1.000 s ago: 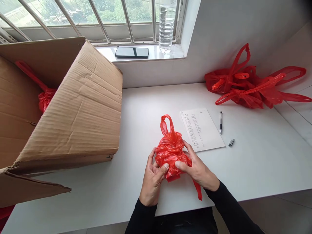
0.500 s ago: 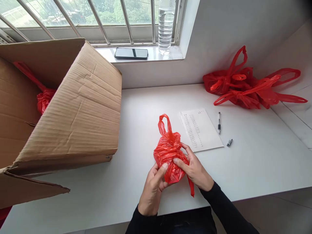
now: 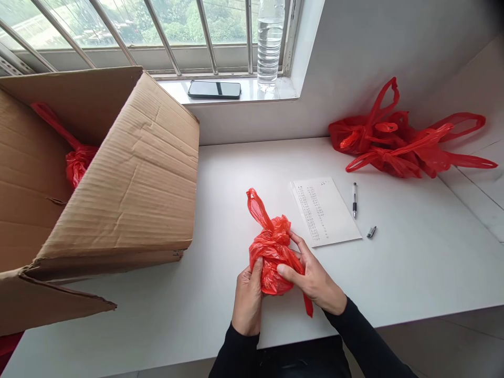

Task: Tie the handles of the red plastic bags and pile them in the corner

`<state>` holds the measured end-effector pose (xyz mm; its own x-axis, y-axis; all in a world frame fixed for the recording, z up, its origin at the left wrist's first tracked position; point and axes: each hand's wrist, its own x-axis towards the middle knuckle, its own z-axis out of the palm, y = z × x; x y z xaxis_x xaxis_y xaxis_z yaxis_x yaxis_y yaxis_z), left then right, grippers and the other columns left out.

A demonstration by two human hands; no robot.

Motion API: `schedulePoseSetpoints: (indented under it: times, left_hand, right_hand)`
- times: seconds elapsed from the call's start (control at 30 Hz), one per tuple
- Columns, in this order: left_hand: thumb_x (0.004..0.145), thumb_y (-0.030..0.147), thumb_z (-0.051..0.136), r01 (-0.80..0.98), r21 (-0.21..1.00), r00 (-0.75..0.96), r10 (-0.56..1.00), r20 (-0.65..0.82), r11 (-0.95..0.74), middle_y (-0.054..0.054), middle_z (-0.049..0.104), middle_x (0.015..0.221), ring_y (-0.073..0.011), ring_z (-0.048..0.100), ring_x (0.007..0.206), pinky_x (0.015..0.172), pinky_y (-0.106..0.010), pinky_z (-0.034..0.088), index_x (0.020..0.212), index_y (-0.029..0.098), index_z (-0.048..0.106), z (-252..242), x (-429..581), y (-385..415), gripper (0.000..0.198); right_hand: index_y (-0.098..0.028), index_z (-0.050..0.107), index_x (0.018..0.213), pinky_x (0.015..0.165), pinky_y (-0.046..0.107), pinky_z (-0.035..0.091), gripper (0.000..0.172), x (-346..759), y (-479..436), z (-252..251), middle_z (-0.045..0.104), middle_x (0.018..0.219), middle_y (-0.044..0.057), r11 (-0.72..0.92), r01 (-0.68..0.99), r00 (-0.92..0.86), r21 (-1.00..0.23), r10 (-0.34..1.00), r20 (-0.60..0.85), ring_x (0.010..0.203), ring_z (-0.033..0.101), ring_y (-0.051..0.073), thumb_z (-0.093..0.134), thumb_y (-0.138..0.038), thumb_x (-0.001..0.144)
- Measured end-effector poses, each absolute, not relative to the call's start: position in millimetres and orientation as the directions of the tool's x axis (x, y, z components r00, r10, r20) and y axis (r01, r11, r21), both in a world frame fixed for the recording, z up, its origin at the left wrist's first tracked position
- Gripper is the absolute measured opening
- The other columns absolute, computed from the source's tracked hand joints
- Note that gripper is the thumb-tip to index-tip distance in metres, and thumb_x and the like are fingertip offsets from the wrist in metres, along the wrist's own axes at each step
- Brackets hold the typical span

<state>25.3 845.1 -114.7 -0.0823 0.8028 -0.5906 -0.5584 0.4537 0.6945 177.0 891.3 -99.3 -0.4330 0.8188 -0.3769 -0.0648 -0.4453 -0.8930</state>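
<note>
A small knotted red plastic bag (image 3: pixel 271 247) sits between my hands just above the white table (image 3: pixel 413 262). My left hand (image 3: pixel 247 299) grips its lower left side, fingers curled against it. My right hand (image 3: pixel 313 275) wraps the right side, thumb pressed on the front. One handle loop sticks up to the upper left, and a strip of the bag hangs down past my right wrist.
A large open cardboard box (image 3: pixel 118 173) lies at the left with another red bag (image 3: pixel 79 163) inside. A printed sheet (image 3: pixel 325 210), a pen (image 3: pixel 355 199) and its cap (image 3: pixel 371 231) lie to the right. A pile of red bags (image 3: pixel 397 139) sits far right. A phone (image 3: pixel 214 89) and a water bottle (image 3: pixel 270 42) rest on the sill.
Both hands have squeezed the bag into a tighter bundle and shifted it slightly left. The handle loop now leans to the upper left. My left hand has turned more edge-on.
</note>
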Motion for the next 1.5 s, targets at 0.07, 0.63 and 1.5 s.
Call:
schedulePoseSetpoints:
  times: [0.07,0.63,1.5]
  left_hand:
    - [0.092,0.053,0.061,-0.573,0.687,-0.063,0.811,-0.581,0.447,-0.008,0.077,0.098,-0.0281,0.068,0.100,0.082,-0.035,0.055,0.105,0.017,0.075,-109.8,23.5,845.0,0.042]
    - [0.081,0.032,0.077,-0.515,0.735,0.020,0.864,-0.503,0.440,-0.012,0.073,0.120,-0.0306,0.067,0.110,0.093,-0.041,0.055,0.123,0.020,0.069,-100.5,18.8,844.9,0.044]
    - [0.085,0.037,0.074,-0.683,0.636,0.041,0.888,-0.457,0.359,-0.013,0.073,0.117,-0.0309,0.067,0.110,0.098,-0.041,0.050,0.120,0.018,0.069,-105.0,22.3,837.7,0.040]
  right_hand:
    - [-0.033,0.017,0.156,0.104,0.049,0.051,0.089,178.1,890.8,-98.7,0.069,0.120,0.006,-0.446,-0.063,-0.450,-0.893,0.811,-0.374,0.109,0.068,0.025,0.074,-0.037,0.087]
    - [-0.031,0.029,0.151,0.100,0.048,0.054,0.074,181.6,895.5,-96.7,0.070,0.116,0.005,-0.399,-0.022,-0.383,-0.917,0.850,-0.361,0.100,0.070,0.023,0.070,-0.034,0.089]
    - [-0.028,0.056,0.128,0.086,0.039,0.055,0.053,172.7,891.5,-91.3,0.074,0.105,0.006,-0.652,-0.365,-0.366,-0.665,0.757,-0.541,0.097,0.071,0.027,0.071,-0.055,0.085]
